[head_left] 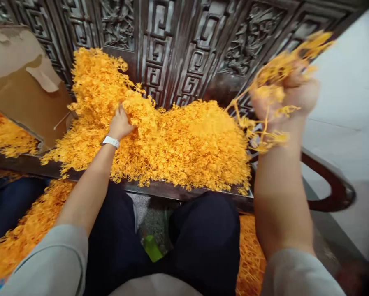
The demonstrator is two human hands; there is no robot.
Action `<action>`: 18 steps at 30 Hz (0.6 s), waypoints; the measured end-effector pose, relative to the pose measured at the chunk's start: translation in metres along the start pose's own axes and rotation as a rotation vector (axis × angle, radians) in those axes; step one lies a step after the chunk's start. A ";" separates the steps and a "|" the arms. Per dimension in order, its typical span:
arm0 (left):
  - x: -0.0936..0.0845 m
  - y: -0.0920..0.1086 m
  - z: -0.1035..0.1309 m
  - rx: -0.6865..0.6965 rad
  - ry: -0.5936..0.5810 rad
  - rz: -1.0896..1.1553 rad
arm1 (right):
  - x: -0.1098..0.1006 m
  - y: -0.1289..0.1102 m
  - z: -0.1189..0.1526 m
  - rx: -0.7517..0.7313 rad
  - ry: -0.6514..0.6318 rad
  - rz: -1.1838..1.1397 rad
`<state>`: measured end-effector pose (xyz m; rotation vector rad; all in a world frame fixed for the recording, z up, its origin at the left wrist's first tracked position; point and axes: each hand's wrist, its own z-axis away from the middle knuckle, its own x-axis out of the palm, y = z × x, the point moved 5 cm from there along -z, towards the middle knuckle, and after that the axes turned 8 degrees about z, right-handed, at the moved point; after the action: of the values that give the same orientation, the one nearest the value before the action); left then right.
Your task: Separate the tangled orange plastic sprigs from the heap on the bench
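A large heap of orange, stringy, curly pieces (184,144) lies on a dark wooden bench (172,192) against its carved back. My left hand (121,123), with a white band at the wrist, reaches into the left part of the heap; its fingers touch the pieces and look partly spread. Raised above the right end of the bench, my right hand (289,90) is closed around a bunch of orange strands (277,70), blurred by motion. Some strands dangle below that hand, beside the heap's right edge.
A torn cardboard box (33,98) leans at the left, with more orange pieces around it. The bench's curved armrest (335,201) is at the right. Another person's dark-clothed leg (14,205) shows at the left edge. Something green (152,248) lies on the floor.
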<state>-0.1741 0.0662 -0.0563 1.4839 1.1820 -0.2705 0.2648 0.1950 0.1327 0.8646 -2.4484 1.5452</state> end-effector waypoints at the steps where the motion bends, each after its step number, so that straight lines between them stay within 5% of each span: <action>1: -0.004 0.013 0.006 0.002 -0.024 -0.069 | -0.005 0.003 0.005 0.009 -0.007 0.044; 3: -0.014 0.046 0.021 0.016 -0.057 -0.154 | -0.008 0.018 0.020 0.061 -0.013 0.090; 5: -0.030 0.084 0.038 0.074 0.114 -0.194 | -0.003 0.037 0.039 0.129 0.016 0.166; 8: -0.033 0.149 0.068 0.361 0.292 0.029 | 0.020 0.064 0.071 0.238 0.005 0.295; 11: -0.002 0.188 0.089 0.428 0.041 0.555 | 0.050 0.089 0.101 0.327 -0.132 0.314; 14: 0.027 0.198 0.094 0.366 -0.097 0.767 | 0.066 0.111 0.119 0.393 -0.246 0.267; 18: 0.040 0.184 0.086 0.276 -0.180 0.775 | 0.061 0.127 0.123 0.509 -0.251 0.148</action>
<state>0.0234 0.0454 0.0005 1.9955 0.3741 -0.0285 0.1718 0.1046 -0.0020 1.0201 -2.3519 2.3029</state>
